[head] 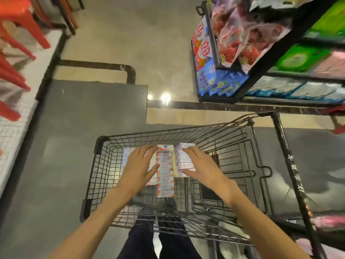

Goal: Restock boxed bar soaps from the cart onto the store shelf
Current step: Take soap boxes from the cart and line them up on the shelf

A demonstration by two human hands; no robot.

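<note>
A black wire cart (104,157) stands in front of me with rows of boxed bar soaps on its floor. The middle row of white and orange soap boxes (165,172) runs toward me. A purple and white row (183,161) lies to its right, and pale boxes (127,154) lie to its left. My left hand (139,165) hovers over the left rows with fingers spread and straight. My right hand (200,166) reaches over the purple row, fingers extended, thumb near the boxes' near end. Neither hand grips a box.
A black store shelf (261,71) at the upper right holds pink, blue and green packaged goods. Its upright post (291,165) stands right of the cart. Red plastic stools (16,34) are stacked at the far left. My legs and shoes (158,221) show beneath the cart.
</note>
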